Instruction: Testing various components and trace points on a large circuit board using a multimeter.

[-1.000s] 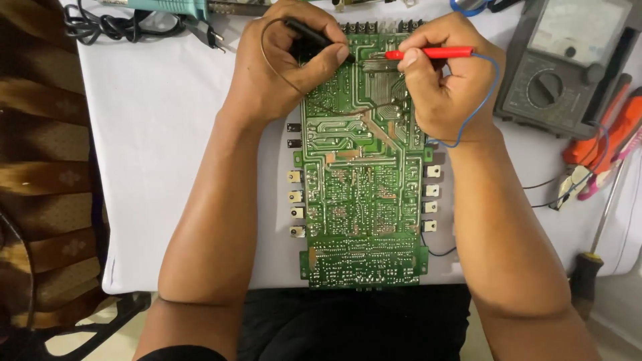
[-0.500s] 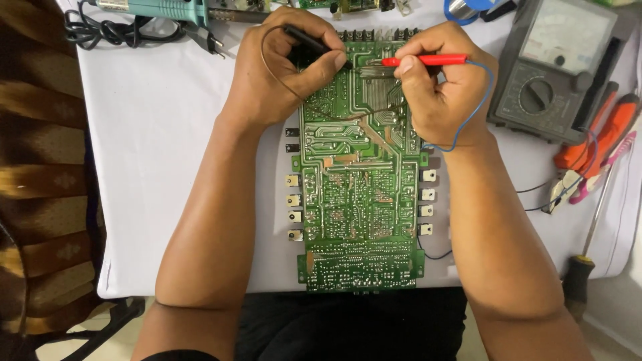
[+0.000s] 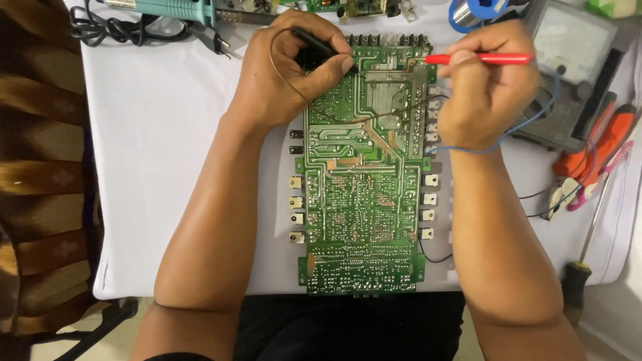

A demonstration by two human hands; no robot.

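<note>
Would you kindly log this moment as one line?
left hand: holds black probe | right hand: holds red probe | both tips on green circuit board

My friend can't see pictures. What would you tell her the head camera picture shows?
Two bare hands press test probes onto a long green circuit board on a white table: the left hand holds a black probe, the right hand a red probe. A grey meter and orange-handled pliers lie to the right.

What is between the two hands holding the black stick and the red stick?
In the head view, the top of the green circuit board lies between the left hand and right hand.
</note>
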